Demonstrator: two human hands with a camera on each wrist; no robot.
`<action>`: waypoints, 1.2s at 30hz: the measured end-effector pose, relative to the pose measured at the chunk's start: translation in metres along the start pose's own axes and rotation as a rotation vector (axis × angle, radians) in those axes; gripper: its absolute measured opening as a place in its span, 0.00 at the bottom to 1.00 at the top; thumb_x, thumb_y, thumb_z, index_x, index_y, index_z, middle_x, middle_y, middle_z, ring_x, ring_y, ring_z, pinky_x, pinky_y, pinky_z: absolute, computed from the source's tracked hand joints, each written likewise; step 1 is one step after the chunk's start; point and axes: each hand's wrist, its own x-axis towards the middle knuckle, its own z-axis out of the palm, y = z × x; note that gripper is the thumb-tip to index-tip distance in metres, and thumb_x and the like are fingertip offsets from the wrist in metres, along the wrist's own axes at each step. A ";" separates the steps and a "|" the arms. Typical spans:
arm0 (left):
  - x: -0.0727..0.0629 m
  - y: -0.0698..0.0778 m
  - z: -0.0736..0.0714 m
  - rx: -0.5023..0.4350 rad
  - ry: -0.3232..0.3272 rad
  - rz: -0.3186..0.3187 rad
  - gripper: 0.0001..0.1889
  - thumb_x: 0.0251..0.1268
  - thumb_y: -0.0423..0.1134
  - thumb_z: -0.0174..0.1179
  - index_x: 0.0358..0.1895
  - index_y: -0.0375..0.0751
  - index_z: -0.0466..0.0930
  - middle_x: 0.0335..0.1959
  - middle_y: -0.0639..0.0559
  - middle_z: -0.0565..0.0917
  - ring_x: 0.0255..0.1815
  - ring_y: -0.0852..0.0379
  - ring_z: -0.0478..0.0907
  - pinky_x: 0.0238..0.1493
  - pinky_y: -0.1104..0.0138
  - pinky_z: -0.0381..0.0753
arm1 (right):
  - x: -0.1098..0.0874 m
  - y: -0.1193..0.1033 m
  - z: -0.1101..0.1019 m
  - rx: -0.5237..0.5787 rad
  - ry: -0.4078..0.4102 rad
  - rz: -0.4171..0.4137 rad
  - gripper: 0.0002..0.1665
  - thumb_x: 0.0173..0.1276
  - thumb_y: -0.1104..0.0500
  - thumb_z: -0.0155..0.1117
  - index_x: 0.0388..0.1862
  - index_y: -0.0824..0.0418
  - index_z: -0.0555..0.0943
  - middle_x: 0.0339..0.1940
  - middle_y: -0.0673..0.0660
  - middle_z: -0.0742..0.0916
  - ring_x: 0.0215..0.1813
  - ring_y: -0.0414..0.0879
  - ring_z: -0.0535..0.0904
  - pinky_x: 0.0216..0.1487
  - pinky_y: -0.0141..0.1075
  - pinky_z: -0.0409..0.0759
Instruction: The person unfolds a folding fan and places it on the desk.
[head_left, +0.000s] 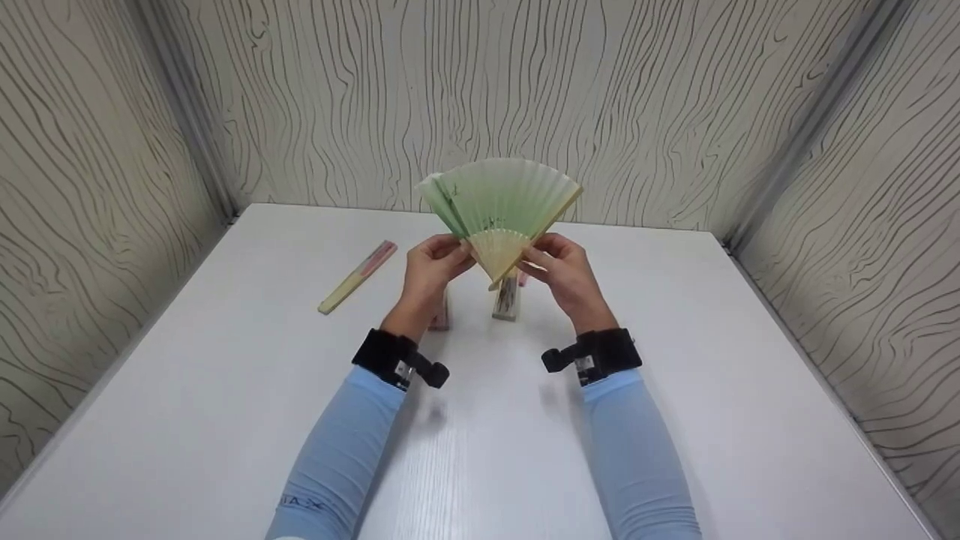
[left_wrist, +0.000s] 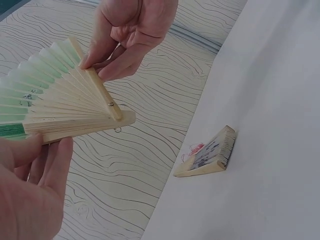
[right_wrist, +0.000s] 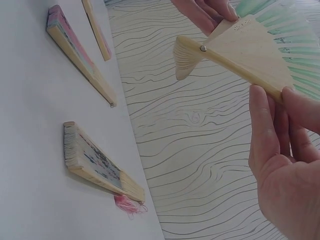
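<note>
A green and white folding fan (head_left: 510,191) is held up above the table, partly spread, its pale wooden ribs meeting at a pivot at the bottom. My left hand (head_left: 433,274) pinches the still-stacked ribs on its left side between thumb and fingers. On the other side, my right hand (head_left: 566,274) pinches the outer guard stick (right_wrist: 240,72). In the left wrist view the left hand (left_wrist: 30,185) is at the lower left and the right hand (left_wrist: 132,37) at the top. Some pleats near the left hand stay bunched together.
Three folded fans lie on the white table (head_left: 495,450): a pink one (head_left: 358,277) at the left, a pink one (right_wrist: 77,50) partly behind my left hand, and a dark-patterned one (head_left: 506,300) with a pink tassel (right_wrist: 129,205). Wood-patterned panels (head_left: 375,97) stand behind and at both sides.
</note>
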 end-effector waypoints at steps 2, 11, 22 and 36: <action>0.000 0.000 0.000 -0.022 0.000 0.003 0.12 0.76 0.29 0.67 0.58 0.31 0.86 0.52 0.38 0.92 0.53 0.50 0.93 0.63 0.58 0.93 | 0.000 0.000 0.000 -0.008 0.001 0.000 0.13 0.81 0.64 0.66 0.60 0.66 0.83 0.47 0.50 0.88 0.52 0.41 0.91 0.65 0.38 0.91; 0.000 0.000 0.001 -0.035 0.014 -0.007 0.12 0.77 0.29 0.66 0.58 0.32 0.86 0.57 0.35 0.90 0.57 0.47 0.92 0.63 0.60 0.93 | 0.000 0.000 -0.002 0.004 0.000 -0.008 0.18 0.82 0.65 0.64 0.66 0.69 0.79 0.47 0.50 0.88 0.52 0.41 0.91 0.64 0.36 0.92; 0.001 -0.001 0.000 -0.065 0.008 -0.017 0.13 0.78 0.29 0.64 0.61 0.32 0.84 0.59 0.35 0.89 0.60 0.46 0.92 0.64 0.60 0.92 | 0.000 0.000 -0.001 0.017 0.015 0.001 0.20 0.83 0.65 0.62 0.70 0.68 0.77 0.49 0.50 0.88 0.54 0.40 0.89 0.65 0.36 0.91; 0.002 -0.002 -0.001 -0.080 0.012 -0.028 0.16 0.79 0.31 0.64 0.65 0.33 0.83 0.64 0.35 0.87 0.63 0.44 0.90 0.66 0.62 0.91 | 0.000 0.003 -0.003 0.066 0.009 -0.005 0.20 0.83 0.66 0.62 0.70 0.67 0.77 0.49 0.49 0.88 0.55 0.40 0.89 0.66 0.35 0.91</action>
